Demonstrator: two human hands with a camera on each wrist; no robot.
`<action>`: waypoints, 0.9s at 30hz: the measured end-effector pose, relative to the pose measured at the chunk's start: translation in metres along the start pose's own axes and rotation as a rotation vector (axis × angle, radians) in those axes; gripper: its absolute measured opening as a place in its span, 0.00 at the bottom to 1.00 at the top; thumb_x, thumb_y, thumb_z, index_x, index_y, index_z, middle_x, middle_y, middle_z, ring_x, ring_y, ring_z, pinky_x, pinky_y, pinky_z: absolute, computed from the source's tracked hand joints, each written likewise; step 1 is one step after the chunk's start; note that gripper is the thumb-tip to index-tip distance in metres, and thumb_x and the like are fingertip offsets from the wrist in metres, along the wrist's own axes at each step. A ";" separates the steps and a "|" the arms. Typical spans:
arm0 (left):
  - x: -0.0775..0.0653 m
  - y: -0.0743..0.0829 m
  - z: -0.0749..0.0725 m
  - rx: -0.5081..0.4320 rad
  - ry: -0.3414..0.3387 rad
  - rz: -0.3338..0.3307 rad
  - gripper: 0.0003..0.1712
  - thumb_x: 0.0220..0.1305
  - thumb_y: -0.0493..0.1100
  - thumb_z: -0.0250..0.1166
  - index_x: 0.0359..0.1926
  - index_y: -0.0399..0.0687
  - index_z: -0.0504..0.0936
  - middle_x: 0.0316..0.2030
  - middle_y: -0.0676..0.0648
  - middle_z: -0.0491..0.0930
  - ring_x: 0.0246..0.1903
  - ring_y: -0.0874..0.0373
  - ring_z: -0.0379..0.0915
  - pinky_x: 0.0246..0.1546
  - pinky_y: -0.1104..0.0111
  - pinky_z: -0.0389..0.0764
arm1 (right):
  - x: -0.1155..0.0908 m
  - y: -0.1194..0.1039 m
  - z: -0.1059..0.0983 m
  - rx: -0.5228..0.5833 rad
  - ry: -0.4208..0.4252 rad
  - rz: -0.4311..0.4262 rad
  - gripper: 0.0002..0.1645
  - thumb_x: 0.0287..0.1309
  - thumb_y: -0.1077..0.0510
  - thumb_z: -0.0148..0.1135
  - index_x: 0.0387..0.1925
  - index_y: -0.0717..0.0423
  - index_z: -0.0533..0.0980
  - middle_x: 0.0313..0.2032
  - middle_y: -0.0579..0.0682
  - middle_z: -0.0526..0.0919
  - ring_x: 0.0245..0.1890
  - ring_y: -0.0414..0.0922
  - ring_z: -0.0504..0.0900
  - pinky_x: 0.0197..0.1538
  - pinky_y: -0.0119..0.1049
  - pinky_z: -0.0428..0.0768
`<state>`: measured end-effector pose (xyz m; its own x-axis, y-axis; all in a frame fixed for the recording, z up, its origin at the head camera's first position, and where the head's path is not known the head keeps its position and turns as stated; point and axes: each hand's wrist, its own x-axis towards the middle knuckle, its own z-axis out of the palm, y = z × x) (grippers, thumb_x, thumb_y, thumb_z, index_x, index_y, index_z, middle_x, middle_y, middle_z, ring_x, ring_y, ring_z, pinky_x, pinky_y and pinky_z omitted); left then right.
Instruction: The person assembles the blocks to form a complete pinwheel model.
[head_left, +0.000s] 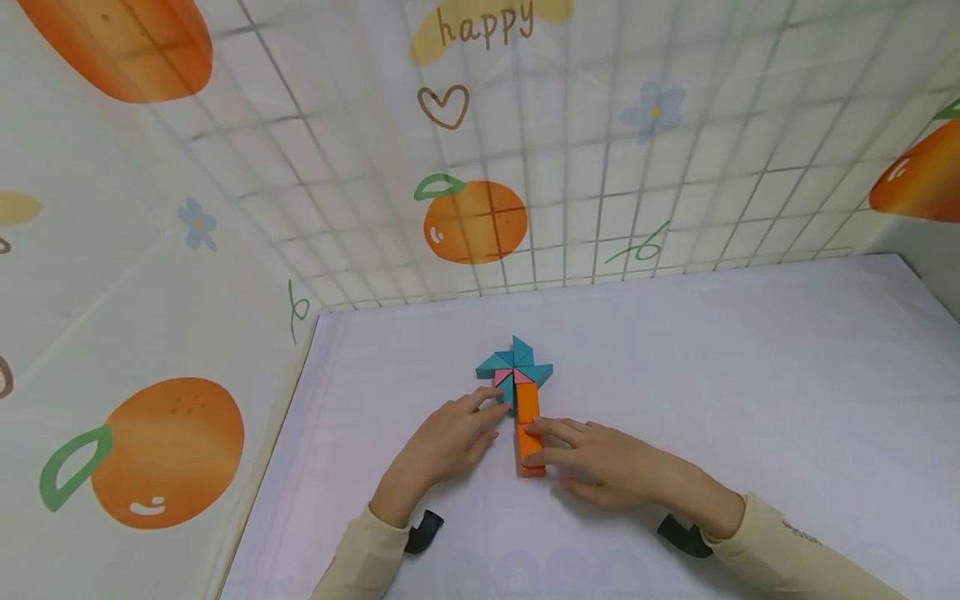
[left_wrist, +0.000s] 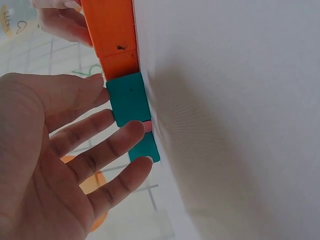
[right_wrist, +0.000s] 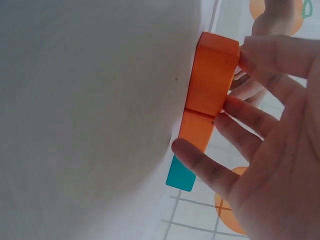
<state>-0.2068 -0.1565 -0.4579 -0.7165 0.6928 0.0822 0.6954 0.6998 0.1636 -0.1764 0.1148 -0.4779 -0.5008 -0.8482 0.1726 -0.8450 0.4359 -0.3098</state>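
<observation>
In the head view, teal triangular blocks (head_left: 491,364) form a pinwheel shape on the white table, with small pink triangles (head_left: 522,377) near its middle. Two orange blocks (head_left: 528,404) lie end to end below it like a stem. My left hand (head_left: 448,437) is at the pinwheel's lower left, its fingertips right at a teal block (left_wrist: 129,100), fingers spread and loosely bent. From the right, my right hand (head_left: 603,462) rests extended fingertips on the lower orange block (right_wrist: 212,75). The right wrist view shows its fingers spread along the orange row.
A white tabletop (head_left: 712,358) surrounds the blocks. Behind it stands a gridded wall covering (head_left: 570,167) printed with oranges, and a printed side panel (head_left: 172,292) rises along the left edge. Black straps (head_left: 425,532) show at both wrists.
</observation>
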 end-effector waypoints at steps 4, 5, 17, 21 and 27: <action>0.000 0.000 0.000 -0.005 -0.016 -0.008 0.22 0.69 0.44 0.60 0.63 0.51 0.77 0.63 0.48 0.72 0.53 0.53 0.78 0.51 0.58 0.81 | 0.001 -0.002 0.000 0.004 0.004 0.003 0.29 0.61 0.54 0.64 0.64 0.37 0.71 0.70 0.51 0.65 0.67 0.50 0.69 0.57 0.49 0.80; 0.000 0.000 0.000 -0.006 -0.020 -0.010 0.22 0.69 0.44 0.60 0.63 0.51 0.77 0.64 0.48 0.72 0.54 0.53 0.77 0.51 0.57 0.81 | 0.001 -0.002 -0.001 0.004 0.002 0.007 0.29 0.62 0.54 0.64 0.64 0.36 0.71 0.70 0.51 0.65 0.67 0.50 0.69 0.57 0.50 0.80; 0.000 0.000 0.000 -0.006 -0.023 -0.022 0.23 0.70 0.46 0.60 0.64 0.52 0.76 0.65 0.49 0.71 0.55 0.54 0.77 0.53 0.57 0.81 | 0.002 -0.003 -0.003 0.010 -0.006 0.022 0.28 0.63 0.53 0.62 0.64 0.35 0.71 0.70 0.49 0.65 0.67 0.49 0.69 0.59 0.50 0.79; 0.000 0.000 0.001 -0.007 -0.016 -0.016 0.23 0.69 0.46 0.61 0.64 0.51 0.76 0.65 0.49 0.71 0.54 0.54 0.78 0.52 0.58 0.81 | 0.001 -0.003 -0.002 0.021 -0.009 0.031 0.28 0.63 0.53 0.62 0.64 0.34 0.71 0.70 0.49 0.64 0.67 0.49 0.69 0.61 0.50 0.78; 0.001 -0.001 0.002 0.001 -0.010 -0.007 0.23 0.69 0.45 0.61 0.64 0.51 0.76 0.65 0.49 0.71 0.52 0.54 0.78 0.51 0.59 0.82 | 0.001 -0.002 -0.001 0.030 -0.015 0.041 0.28 0.64 0.53 0.62 0.65 0.33 0.70 0.71 0.48 0.63 0.69 0.49 0.66 0.61 0.52 0.77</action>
<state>-0.2074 -0.1562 -0.4598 -0.7207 0.6896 0.0717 0.6905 0.7048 0.1628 -0.1757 0.1131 -0.4762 -0.5319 -0.8342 0.1457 -0.8178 0.4614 -0.3439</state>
